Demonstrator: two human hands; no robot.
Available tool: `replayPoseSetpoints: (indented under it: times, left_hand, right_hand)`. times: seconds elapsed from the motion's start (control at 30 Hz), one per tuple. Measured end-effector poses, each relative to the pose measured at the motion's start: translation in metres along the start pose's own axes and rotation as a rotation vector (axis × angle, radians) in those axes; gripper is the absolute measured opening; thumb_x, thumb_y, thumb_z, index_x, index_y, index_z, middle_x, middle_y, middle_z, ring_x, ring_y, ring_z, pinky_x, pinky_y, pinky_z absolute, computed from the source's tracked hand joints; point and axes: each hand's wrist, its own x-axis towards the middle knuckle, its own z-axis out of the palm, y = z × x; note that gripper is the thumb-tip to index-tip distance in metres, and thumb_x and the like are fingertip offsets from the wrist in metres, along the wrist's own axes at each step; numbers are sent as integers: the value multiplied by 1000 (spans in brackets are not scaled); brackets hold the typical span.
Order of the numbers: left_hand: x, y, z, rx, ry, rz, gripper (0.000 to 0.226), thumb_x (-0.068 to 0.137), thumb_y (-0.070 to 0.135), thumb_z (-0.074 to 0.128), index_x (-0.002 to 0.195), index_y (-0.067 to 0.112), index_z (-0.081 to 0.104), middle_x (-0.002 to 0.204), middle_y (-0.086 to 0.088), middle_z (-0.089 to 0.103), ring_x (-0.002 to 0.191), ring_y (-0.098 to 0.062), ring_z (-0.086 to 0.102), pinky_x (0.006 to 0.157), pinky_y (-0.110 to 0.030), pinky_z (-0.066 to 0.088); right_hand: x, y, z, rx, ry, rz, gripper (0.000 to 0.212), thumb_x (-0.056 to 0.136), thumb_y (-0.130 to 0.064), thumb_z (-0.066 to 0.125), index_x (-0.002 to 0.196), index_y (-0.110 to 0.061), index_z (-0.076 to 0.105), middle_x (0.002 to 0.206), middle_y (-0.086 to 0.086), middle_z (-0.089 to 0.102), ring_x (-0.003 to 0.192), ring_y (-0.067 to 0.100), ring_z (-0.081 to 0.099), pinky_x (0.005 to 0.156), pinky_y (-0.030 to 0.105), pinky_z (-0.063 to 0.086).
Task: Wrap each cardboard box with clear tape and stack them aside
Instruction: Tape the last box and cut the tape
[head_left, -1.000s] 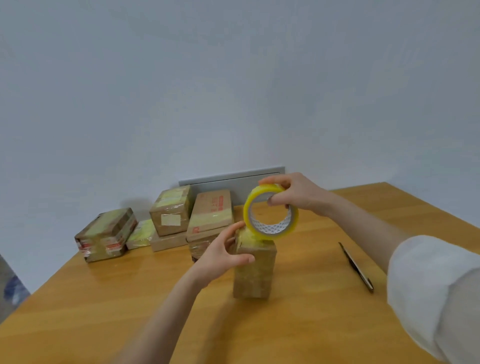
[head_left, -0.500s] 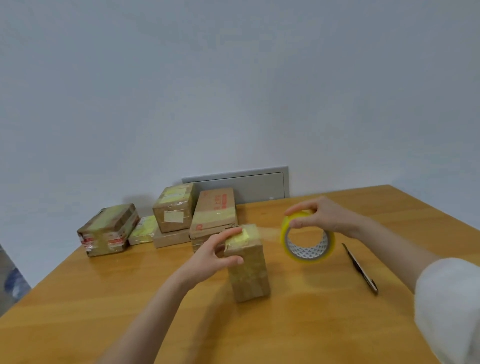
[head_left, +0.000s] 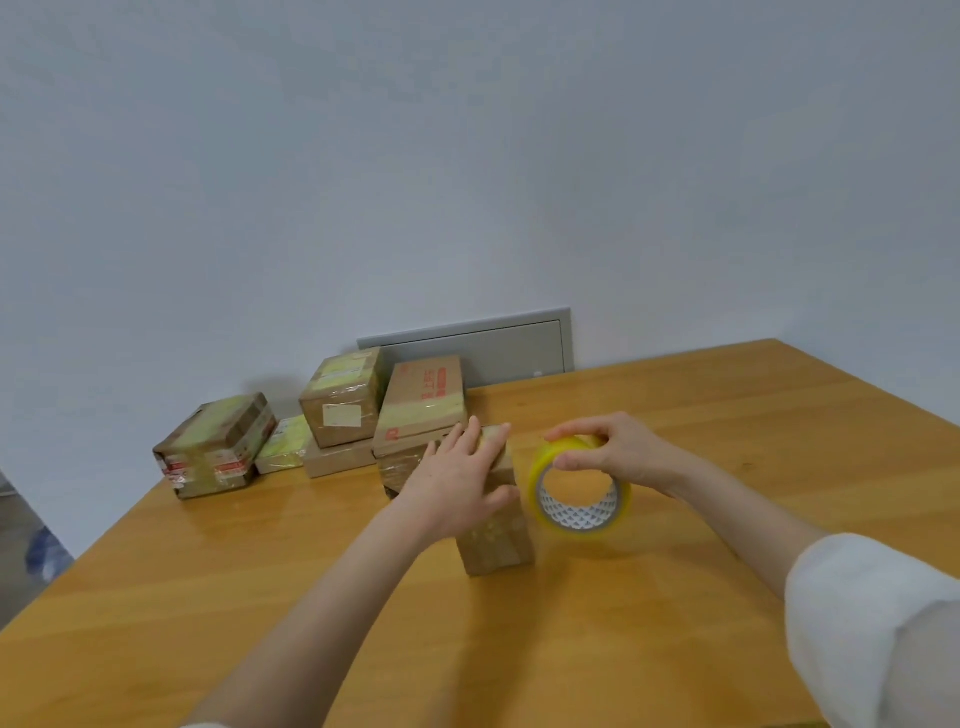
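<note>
A small cardboard box (head_left: 496, 535) stands upright on the wooden table (head_left: 701, 415), near the middle. The left hand (head_left: 457, 483) lies flat on top of it – fingers straight and spread a little, pressing down, not wrapped around anything. Just beside the box, on its right, the right hand (head_left: 613, 457) holds a yellow roll of tape (head_left: 579, 496). Its fingers and thumb are pinched on the top of the roll. The roll stands on edge, so you can see through its hole.

At the back of the table sit more boxes, all shut – what is inside cannot be seen. 1 taped box (head_left: 215, 452) sits alone at the left. A pile of taped boxes (head_left: 384, 410) sits just behind the left hand. A white sleeve (head_left: 872, 623) covers the right arm.
</note>
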Motion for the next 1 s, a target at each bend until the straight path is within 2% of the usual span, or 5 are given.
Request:
replayPoseSetpoints:
  times: [0.1,0.47,0.73,0.87,1.0]
  left_hand:
    - [-3,3,-3,89,2,8,76,95,56,40,152,31,-2,161,-10,-3,148,-24,-2,119,-46,2]
    - [25,20,-39,233,-91,21,94,68,60,73,146,29,31,141,-2,43,125,-24,47,94,-41,48]
    - [-11,-36,-19,-900,74,-47,88,63,23,87,139,25,43,127,2,55,115,-14,54,93,-37,52]
    - [-31,-57,25,-1048,55,-102,93,53,37,91,135,37,45,129,6,54,121,-13,51,93,-39,53]
    - [-35,-67,36,-1068,59,-121,91,56,39,90,134,41,43,133,7,50,124,-11,46,96,-40,51]
  right_hand:
    - [-1,7,7,2,5,-13,37,77,-31,79,113,-30,69,120,-10,63,101,0,54,74,12,40]
    - [-14,10,5,-79,22,-27,57,73,-21,83,125,-25,60,120,-4,59,114,14,52,92,24,43]
    - [-17,-40,-25,272,114,-111,49,74,-10,80,116,-22,57,89,2,65,83,13,60,69,15,47]
    - [-12,-38,6,263,37,-112,50,73,-12,81,114,-30,60,102,13,65,96,26,63,88,38,51]
    - [-4,-48,10,180,-7,-116,48,73,-14,81,112,-33,63,100,15,66,95,26,63,89,37,50]
